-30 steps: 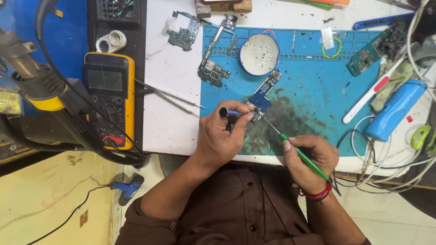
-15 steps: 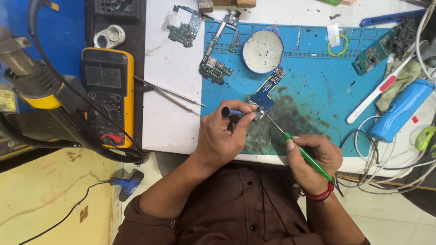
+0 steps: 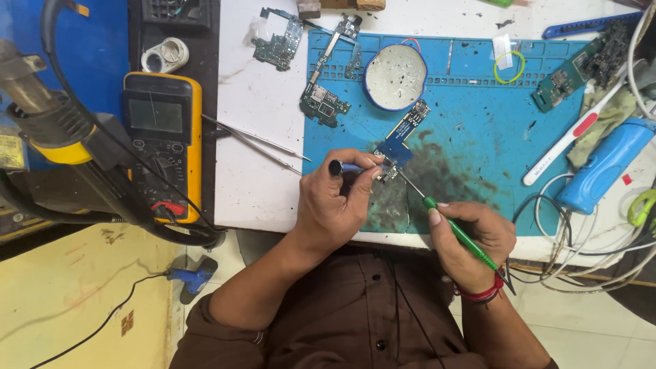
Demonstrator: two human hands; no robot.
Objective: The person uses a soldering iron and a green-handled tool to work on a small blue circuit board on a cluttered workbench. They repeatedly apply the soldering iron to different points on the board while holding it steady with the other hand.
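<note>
Two hands are at work over one blue mat [image 3: 478, 137] laid on the white tabletop [image 3: 260, 116]. I count one small blue circuit board [image 3: 400, 140] under the tools, and four other green boards lying loose: one [image 3: 277, 44] off the mat at the top, two [image 3: 324, 102] [image 3: 345, 34] along the mat's left edge, and one [image 3: 577, 72] at the far right.

The left hand [image 3: 335, 205] is curled shut around a dark-capped, blue-shafted tool [image 3: 348, 166], thumb and forefinger pinching it near the board. The right hand [image 3: 471, 239] is closed on a green-handled screwdriver [image 3: 451, 225], held like a pen.

The screwdriver's long axis runs on a slant, handle low and right by the wrist, its thin metal tip up and left, meeting the lower end of the blue board. The board itself lies slantwise too, its narrow end pointing up and right toward a round metal dish [image 3: 395, 76].

Around them: one yellow multimeter [image 3: 162, 143] to the left, one pair of tweezers [image 3: 256, 142] lying beside it, a white toothbrush [image 3: 574, 140] and a blue handheld tool [image 3: 605, 164] to the right, amid tangled cables [image 3: 581, 239]. Nothing lies between the hands and the board.
</note>
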